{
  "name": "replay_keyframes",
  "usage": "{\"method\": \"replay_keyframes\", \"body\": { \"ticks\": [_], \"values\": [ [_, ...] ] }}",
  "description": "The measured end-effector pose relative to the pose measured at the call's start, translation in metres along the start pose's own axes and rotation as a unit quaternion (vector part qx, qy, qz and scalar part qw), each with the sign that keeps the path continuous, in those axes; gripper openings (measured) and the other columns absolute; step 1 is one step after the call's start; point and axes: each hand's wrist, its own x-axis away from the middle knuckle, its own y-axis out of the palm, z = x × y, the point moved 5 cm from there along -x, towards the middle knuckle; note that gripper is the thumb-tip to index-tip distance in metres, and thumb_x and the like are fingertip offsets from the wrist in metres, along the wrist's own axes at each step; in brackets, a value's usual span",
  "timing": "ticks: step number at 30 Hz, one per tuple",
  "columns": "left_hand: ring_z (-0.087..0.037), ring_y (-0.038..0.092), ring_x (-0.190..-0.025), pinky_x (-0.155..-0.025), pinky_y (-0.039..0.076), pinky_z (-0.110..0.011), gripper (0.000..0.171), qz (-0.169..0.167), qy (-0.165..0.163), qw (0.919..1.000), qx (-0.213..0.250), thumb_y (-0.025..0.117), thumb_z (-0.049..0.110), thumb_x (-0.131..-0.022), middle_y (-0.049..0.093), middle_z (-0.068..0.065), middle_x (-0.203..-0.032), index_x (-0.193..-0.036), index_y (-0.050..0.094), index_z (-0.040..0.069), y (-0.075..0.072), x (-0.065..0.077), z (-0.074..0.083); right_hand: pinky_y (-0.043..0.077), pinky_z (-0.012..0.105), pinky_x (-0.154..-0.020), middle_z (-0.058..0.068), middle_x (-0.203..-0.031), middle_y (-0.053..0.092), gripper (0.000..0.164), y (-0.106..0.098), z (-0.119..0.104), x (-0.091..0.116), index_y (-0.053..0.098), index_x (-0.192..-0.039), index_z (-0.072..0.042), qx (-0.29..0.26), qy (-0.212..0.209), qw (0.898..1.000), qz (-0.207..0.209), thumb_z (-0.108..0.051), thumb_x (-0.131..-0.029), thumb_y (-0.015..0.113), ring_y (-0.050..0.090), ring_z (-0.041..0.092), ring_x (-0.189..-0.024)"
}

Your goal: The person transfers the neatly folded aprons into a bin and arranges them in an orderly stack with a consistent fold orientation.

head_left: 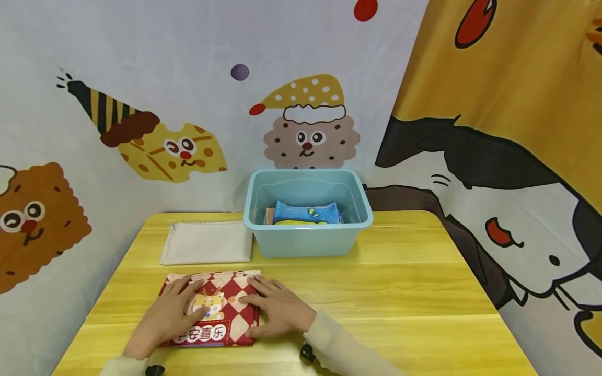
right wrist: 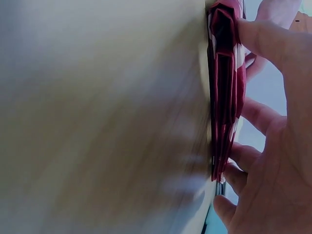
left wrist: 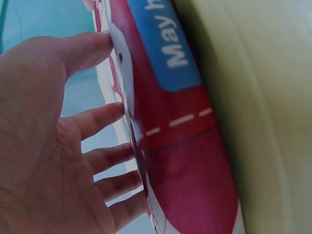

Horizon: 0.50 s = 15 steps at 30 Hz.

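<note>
A folded red-and-cream checked sheet [head_left: 237, 300], printed with a cartoon animal and white lettering, lies flat at the front left of the table in the head view. My left hand [head_left: 169, 316] rests on its left part, fingers spread. On its right edge lies my right hand [head_left: 279, 308], fingertips on the top face. The left wrist view shows the left fingertips [left wrist: 114, 109] touching the printed face, near a blue label. From the side, in the right wrist view, several stacked layers [right wrist: 226, 83] show at the folded edge, with the right thumb and fingers against the top.
A light blue plastic bin [head_left: 308, 243] stands at the back middle of the table [head_left: 400, 292]. Inside it are a blue packet [head_left: 305, 213] and something yellow. Left of the bin lies a folded white cloth [head_left: 207, 243]. A printed curtain [head_left: 197, 62] hangs behind the table.
</note>
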Motion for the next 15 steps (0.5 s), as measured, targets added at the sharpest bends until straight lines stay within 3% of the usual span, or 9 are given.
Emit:
{"method": "replay_keyframes", "body": {
  "ticks": [15],
  "values": [
    [-0.052,0.044,-0.139,-0.104,0.043,-0.07,0.072,0.011,0.034,0.9993,-0.012,0.071,0.053,-0.091,0.047,-0.026,-0.153,-0.148,0.055,0.012,0.008,-0.016,0.029,0.023,0.054,-0.127,0.002,-0.172,0.02,0.077,-0.003,0.029,0.026,0.04,-0.157,-0.038,-0.019,0.002,1.0,0.014,-0.071,-0.09,0.061,0.015,0.028,-0.161]
  ]
}}
